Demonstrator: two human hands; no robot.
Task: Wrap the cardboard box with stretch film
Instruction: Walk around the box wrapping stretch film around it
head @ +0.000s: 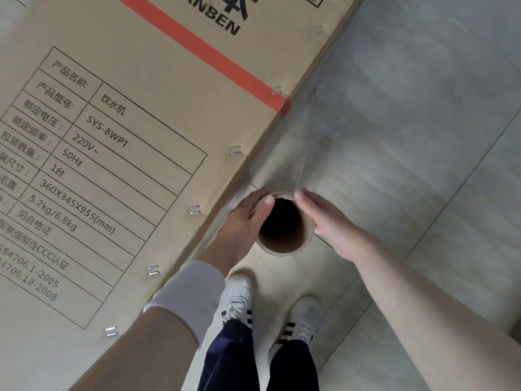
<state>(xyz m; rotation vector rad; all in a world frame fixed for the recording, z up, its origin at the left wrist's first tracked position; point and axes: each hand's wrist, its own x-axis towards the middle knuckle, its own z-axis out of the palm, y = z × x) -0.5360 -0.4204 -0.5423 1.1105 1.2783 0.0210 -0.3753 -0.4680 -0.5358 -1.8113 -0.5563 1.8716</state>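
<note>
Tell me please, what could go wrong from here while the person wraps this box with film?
1. The film runs taut along the edge of the cardboard box, close to the metal staples; it may snag or tear there.
2. Only the left hand grips the roll, thumb hooked over its rim, while the right hand just touches its side; the roll could slip and drop towards the shoes beneath.
</note>
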